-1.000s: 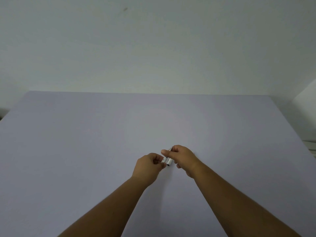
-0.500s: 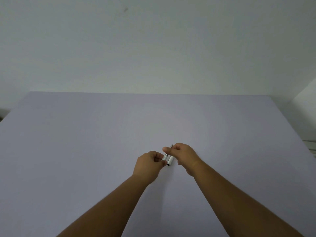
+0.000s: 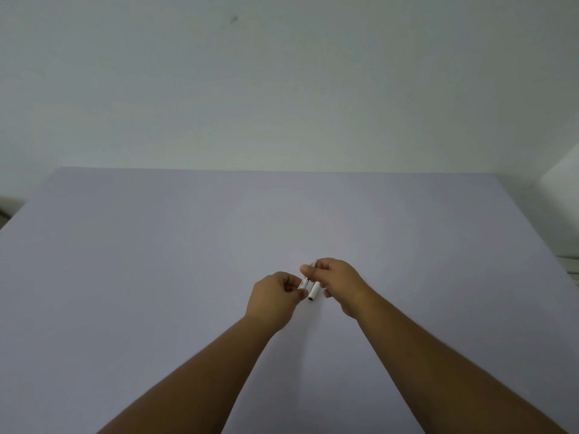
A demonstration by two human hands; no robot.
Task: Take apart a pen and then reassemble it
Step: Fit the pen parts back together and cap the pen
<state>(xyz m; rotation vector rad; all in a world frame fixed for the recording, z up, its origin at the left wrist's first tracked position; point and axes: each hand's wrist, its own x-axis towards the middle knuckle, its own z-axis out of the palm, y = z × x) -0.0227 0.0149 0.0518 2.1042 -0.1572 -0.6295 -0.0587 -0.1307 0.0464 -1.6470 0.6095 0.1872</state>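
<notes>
Pen pieces sit at frame centre above the worktop (image 3: 156, 277): right hand (image 3: 336, 281) pinches a white barrel (image 3: 314, 291) pointing toward the camera; left hand (image 3: 275, 294) pinches a shorter piece (image 3: 304, 282) just beside it.

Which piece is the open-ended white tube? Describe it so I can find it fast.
On the lavender table, look where the two hands meet near the middle. The right hand pinches a short white tube angled down toward the camera. Unlike the piece in the left hand, its near end shows a dark round opening.
</notes>
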